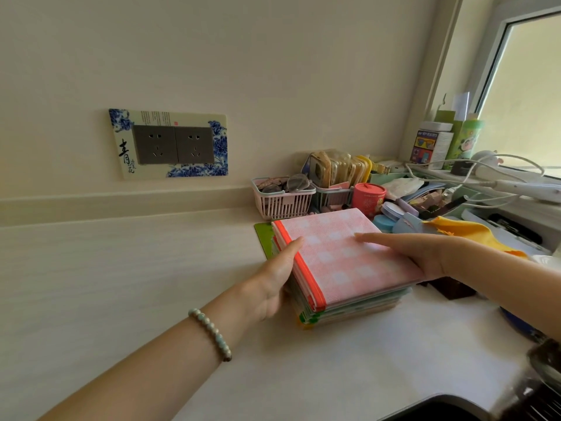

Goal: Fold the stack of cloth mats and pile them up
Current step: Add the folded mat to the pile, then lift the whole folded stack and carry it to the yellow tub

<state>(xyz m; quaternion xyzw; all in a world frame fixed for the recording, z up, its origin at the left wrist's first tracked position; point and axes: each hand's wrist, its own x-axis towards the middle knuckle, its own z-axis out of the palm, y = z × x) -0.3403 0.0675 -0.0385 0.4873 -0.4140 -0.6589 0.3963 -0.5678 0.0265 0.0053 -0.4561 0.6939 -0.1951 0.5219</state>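
A pile of folded cloth mats stands on the pale counter, right of centre. Its top mat is pink checked with an orange hem along the left edge. My left hand presses against the pile's left side, thumb lying on the orange hem, fingers hidden behind the stack. My right hand lies flat on the top mat from the right, fingers straight and pointing left. A yellow cloth lies unfolded behind my right forearm.
Behind the pile stand a pink basket with glasses, a red tin, small lidded pots and cables. A green board pokes out under the pile. A dark sink edge shows bottom right. Wall sockets sit at left.
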